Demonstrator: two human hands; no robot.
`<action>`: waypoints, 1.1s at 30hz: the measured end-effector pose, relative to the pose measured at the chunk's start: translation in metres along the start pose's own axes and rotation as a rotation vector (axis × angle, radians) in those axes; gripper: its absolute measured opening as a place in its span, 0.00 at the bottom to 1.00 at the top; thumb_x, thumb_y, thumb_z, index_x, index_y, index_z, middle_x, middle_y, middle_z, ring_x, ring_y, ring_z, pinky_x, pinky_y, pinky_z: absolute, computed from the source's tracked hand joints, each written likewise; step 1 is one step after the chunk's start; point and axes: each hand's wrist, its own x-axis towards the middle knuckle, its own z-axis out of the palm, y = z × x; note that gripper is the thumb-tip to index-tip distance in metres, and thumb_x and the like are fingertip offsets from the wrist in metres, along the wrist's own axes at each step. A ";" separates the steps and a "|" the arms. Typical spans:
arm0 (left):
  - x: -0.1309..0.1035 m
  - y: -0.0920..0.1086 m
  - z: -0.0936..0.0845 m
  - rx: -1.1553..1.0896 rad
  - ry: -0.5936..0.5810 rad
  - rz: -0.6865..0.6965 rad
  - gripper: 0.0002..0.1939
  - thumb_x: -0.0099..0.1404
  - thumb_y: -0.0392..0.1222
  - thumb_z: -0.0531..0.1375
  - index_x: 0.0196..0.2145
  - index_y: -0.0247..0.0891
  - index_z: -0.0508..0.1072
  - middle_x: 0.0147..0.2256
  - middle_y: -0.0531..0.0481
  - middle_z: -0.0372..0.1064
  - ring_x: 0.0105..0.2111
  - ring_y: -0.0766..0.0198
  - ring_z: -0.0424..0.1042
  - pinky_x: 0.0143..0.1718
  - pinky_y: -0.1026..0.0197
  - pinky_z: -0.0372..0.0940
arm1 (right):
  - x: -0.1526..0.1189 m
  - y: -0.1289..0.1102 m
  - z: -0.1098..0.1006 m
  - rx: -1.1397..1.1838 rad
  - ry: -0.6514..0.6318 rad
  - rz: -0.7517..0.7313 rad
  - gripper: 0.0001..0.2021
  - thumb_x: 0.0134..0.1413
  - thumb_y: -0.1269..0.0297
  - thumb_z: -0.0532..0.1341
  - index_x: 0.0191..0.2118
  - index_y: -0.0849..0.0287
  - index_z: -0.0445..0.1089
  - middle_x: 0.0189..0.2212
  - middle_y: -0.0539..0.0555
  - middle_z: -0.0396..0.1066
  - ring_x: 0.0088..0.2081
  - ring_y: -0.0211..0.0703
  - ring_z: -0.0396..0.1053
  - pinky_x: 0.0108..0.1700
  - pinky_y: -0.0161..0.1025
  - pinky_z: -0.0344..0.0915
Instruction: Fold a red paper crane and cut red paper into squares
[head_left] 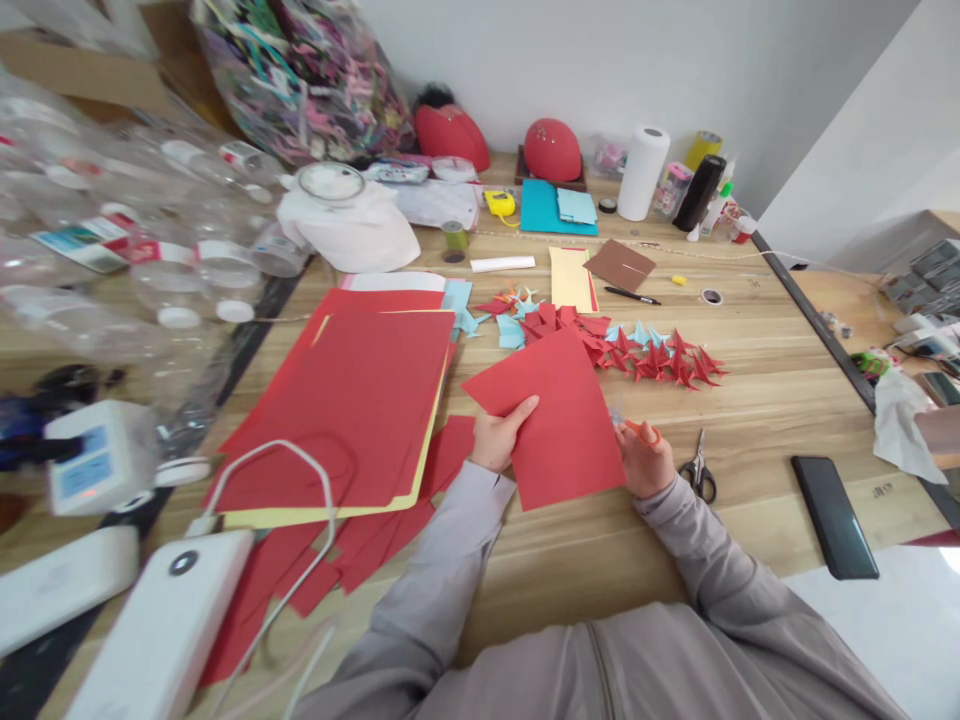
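My left hand (498,434) grips a sheet of red paper (562,420) at its left edge, thumb on top and fingers hidden beneath. At the sheet's right edge, my right hand (648,462) is closed on orange-handled scissors (646,432); their blades are mostly hidden. A second pair of scissors (699,474), with black handles, lies on the table just right of that hand. To the left is a stack of red paper (360,400) with yellow sheets showing at its edges. Folded red paper pieces (660,355) lie beyond the held sheet, mixed with light blue ones.
A white power bank (161,630) with a looped cable stands front left, near many plastic bottles (165,270). A black phone (834,515) lies right. Along the back are a tape measure (500,204), blue paper (540,207) and a white roll (643,172). Another person's hand (937,430) shows far right.
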 end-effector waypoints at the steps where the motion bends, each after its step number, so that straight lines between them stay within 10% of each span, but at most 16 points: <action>1: 0.000 0.000 0.000 -0.012 -0.015 -0.018 0.24 0.43 0.46 0.71 0.38 0.35 0.75 0.40 0.43 0.76 0.44 0.53 0.74 0.49 0.51 0.68 | 0.000 -0.002 0.001 -0.003 -0.011 0.011 0.18 0.44 0.42 0.59 0.25 0.53 0.62 0.25 0.51 0.59 0.28 0.43 0.61 0.25 0.40 0.60; 16: 0.000 -0.001 0.000 0.004 -0.005 0.021 0.27 0.41 0.46 0.72 0.40 0.34 0.75 0.39 0.43 0.76 0.45 0.53 0.74 0.50 0.52 0.67 | 0.001 0.000 0.009 0.074 0.084 -0.055 0.16 0.43 0.43 0.62 0.34 0.48 0.70 0.32 0.54 0.69 0.35 0.47 0.67 0.25 0.41 0.63; 33: -0.004 0.021 -0.006 -0.338 -0.237 -0.344 0.27 0.36 0.42 0.71 0.39 0.35 0.76 0.35 0.44 0.77 0.32 0.53 0.76 0.34 0.53 0.72 | 0.001 -0.008 -0.007 0.034 -0.231 0.030 0.23 0.44 0.51 0.60 0.45 0.57 0.69 0.24 0.51 0.71 0.16 0.33 0.58 0.12 0.29 0.45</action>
